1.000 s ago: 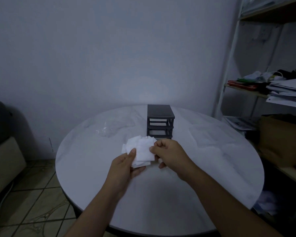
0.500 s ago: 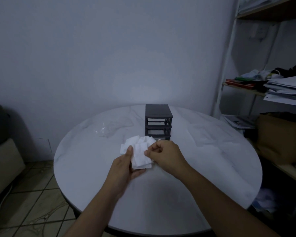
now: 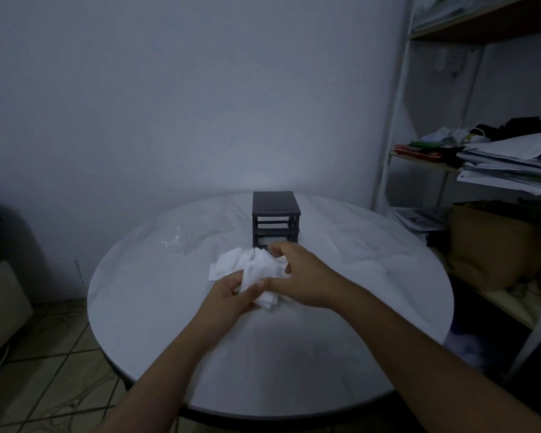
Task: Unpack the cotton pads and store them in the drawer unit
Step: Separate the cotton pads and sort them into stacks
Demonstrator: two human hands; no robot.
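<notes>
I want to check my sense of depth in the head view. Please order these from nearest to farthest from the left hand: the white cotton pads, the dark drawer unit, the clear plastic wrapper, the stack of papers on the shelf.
1. White cotton pads: in the left hand.
2. Dark plastic drawer unit: just behind, centre.
3. Clear plastic wrapper: far left on the table; too close to the drawer unit to rank them surely.
4. Stack of papers: right shelf.

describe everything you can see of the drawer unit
The drawer unit is a small dark grey tower, plastic by its look, standing upright on the round white table toward the far side, near the wall. It has a flat square top and an open frame with three tiers; whether drawers sit in them is too dim to tell. Its lowest tier is partly hidden behind the cotton pads and the right hand. Whether either touches it cannot be told. Its front faces the camera.
</notes>
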